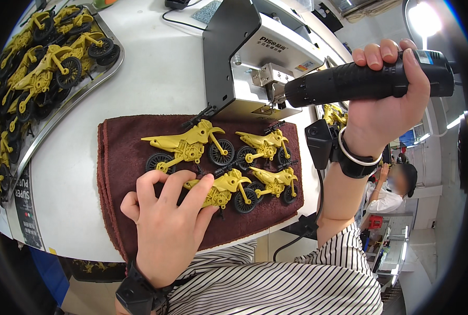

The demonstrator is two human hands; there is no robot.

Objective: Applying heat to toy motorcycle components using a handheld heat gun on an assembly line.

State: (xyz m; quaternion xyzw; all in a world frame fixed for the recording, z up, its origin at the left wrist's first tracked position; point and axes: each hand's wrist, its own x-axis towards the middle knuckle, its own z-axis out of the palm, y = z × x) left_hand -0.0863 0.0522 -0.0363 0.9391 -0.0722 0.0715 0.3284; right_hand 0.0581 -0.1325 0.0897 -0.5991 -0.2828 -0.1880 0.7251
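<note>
My left hand [171, 220] rests over the rear of a yellow toy motorcycle [226, 188] with black wheels. Its fingers curl down on the toy, thumb and index finger against the body; the rear wheel is hidden. Raised at the right, my right hand [383, 118] wraps round a black electric screwdriver [323, 86]. The screwdriver's tip points left and meets the metal outlet of a screw feeder [291, 44]. Several similar toy motorcycles [184, 144] lie on their sides in two rows on a folded brown towel [121, 157].
A metal tray [100, 73] heaped with yellow and black toy motorcycles [40, 71] takes up the left of the white table [160, 68]. A black cable [291, 244] runs by my right forearm. Farther right, another person [389, 194] in white is in the room.
</note>
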